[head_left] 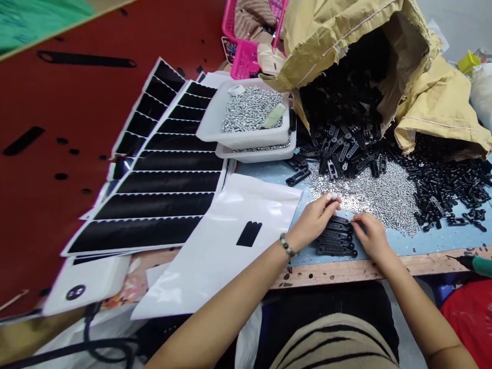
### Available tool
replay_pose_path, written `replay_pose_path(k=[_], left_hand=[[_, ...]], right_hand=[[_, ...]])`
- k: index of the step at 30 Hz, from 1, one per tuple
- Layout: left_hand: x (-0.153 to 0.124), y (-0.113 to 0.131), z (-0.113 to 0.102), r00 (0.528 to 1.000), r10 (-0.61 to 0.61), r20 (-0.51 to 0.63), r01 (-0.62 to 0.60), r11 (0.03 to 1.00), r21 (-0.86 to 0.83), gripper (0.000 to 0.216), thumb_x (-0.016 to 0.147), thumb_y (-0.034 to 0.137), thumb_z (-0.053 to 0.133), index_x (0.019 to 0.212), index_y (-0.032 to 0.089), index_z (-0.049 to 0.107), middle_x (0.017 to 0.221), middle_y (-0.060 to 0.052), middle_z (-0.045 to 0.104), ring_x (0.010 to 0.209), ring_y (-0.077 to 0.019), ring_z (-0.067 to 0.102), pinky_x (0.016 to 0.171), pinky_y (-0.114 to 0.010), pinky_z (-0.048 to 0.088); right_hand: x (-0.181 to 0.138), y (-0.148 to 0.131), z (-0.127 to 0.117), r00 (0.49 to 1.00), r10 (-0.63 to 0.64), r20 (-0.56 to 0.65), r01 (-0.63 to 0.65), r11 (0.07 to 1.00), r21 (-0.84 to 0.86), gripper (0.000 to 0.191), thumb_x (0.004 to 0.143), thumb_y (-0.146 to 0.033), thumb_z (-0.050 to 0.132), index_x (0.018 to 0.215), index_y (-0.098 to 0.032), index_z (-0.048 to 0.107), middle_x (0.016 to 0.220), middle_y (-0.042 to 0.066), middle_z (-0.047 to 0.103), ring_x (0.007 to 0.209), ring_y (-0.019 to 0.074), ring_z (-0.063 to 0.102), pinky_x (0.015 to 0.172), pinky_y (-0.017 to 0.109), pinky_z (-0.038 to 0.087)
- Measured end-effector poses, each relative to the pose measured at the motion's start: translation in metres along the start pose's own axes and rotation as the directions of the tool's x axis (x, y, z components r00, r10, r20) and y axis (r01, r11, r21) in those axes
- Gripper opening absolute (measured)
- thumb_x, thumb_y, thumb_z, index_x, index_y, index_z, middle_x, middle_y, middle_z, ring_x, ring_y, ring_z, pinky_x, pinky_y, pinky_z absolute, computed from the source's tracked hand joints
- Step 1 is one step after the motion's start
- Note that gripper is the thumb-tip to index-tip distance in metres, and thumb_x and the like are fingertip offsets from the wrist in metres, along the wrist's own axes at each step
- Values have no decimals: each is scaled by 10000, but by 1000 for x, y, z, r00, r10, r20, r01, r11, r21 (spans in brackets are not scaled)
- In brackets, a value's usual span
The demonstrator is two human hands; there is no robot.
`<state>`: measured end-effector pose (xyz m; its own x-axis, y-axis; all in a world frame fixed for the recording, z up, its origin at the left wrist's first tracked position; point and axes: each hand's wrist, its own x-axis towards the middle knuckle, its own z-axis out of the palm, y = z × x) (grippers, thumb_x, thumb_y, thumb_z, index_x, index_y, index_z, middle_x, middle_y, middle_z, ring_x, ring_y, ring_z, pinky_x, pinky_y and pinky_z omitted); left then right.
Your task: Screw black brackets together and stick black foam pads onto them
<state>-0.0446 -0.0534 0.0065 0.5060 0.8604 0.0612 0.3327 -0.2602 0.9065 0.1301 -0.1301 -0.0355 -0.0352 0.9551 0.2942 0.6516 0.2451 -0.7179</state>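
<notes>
A row of black slotted plastic pieces (333, 242) lies side by side on the blue work surface, close to the table's front edge. My left hand (315, 219), with a beaded bracelet at the wrist, is above the row's left end. Its thumb and fingers are pinched together, white covering on a fingertip; whatever they hold is too small to tell. At the row's right end is my right hand (372, 234), thumb and forefinger closed near the top piece. What lies between them cannot be made out. Just beyond both hands spread small silver washers (342, 192) and silver screws (392, 197).
Loose black parts (449, 184) spill from yellow paper sacks (342, 31) at the back. White trays (215, 120) of screws stand left of them. Sheets of black stickers (169, 179) and a white backing sheet (215, 256) lie left. A green-handled screwdriver (480, 265) juts in at right.
</notes>
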Motion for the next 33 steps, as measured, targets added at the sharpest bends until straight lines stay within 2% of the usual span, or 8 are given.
replay_pose_path(k=[4, 9, 13, 17, 22, 26, 29, 33], left_hand=[[-32, -7, -2, 994, 88, 59, -95, 987, 132, 256, 943, 189, 371, 989, 196, 623, 969, -43, 583, 941, -168, 583, 861, -310, 482], [-37, -8, 9, 985, 130, 118, -166, 910, 381, 134, 923, 152, 447, 947, 171, 577, 886, -43, 614, 864, -191, 585, 780, -324, 488], [-35, -8, 16, 965, 209, 161, -263, 803, 534, 159, 925, 136, 449, 817, 161, 562, 807, -44, 596, 800, -197, 553, 723, -322, 472], [-37, -9, 22, 945, 273, 179, -322, 690, 648, 198, 923, 103, 428, 813, 161, 583, 827, -61, 602, 803, -210, 534, 704, -336, 455], [-38, -8, 19, 933, 292, 212, -358, 670, 651, 186, 910, 79, 443, 846, 167, 594, 898, -77, 604, 858, -221, 531, 734, -349, 446], [-34, -5, 18, 935, 275, 223, -353, 686, 636, 202, 908, 67, 420, 846, 177, 578, 861, -66, 595, 815, -212, 531, 708, -340, 440], [-35, -6, 19, 942, 269, 200, -333, 690, 643, 192, 921, 94, 403, 850, 179, 559, 806, -51, 595, 779, -207, 535, 700, -342, 443], [-40, -9, 18, 937, 307, 167, -343, 720, 603, 171, 940, 137, 410, 856, 172, 555, 915, -57, 625, 837, -204, 559, 725, -340, 455]], right_hand=[[4, 1, 4, 994, -82, 67, 91, 986, -137, 197, 928, -213, 413, 869, -224, 600, 819, 59, 633, 794, 196, 579, 729, 328, 489], [7, -2, 1, 978, -153, 141, 186, 945, -269, 219, 951, -213, 395, 872, -218, 599, 880, 76, 630, 835, 208, 547, 747, 333, 468], [6, -2, 4, 969, -189, 157, 226, 936, -270, 221, 946, -183, 385, 880, -208, 594, 879, 77, 625, 826, 205, 544, 749, 331, 468], [4, -3, 6, 982, -135, 129, 160, 965, -208, 205, 938, -188, 403, 881, -219, 597, 861, 65, 616, 824, 199, 553, 747, 330, 479], [13, 4, -6, 995, -66, 77, 74, 992, -106, 163, 929, -229, 438, 931, -214, 600, 928, 69, 583, 868, 191, 574, 783, 327, 490], [36, 22, -13, 999, 0, -48, -16, 940, -342, 222, 913, -167, 389, 968, -193, 603, 951, 109, 588, 897, 238, 541, 791, 380, 458], [50, 32, -12, 1000, 23, -7, -24, 875, -483, 192, 905, -161, 415, 857, -188, 598, 874, 109, 589, 840, 243, 514, 759, 372, 431], [51, 32, -19, 999, 39, -14, -41, 913, -407, 193, 925, -188, 395, 838, -196, 568, 825, 83, 595, 799, 220, 522, 745, 347, 428]])
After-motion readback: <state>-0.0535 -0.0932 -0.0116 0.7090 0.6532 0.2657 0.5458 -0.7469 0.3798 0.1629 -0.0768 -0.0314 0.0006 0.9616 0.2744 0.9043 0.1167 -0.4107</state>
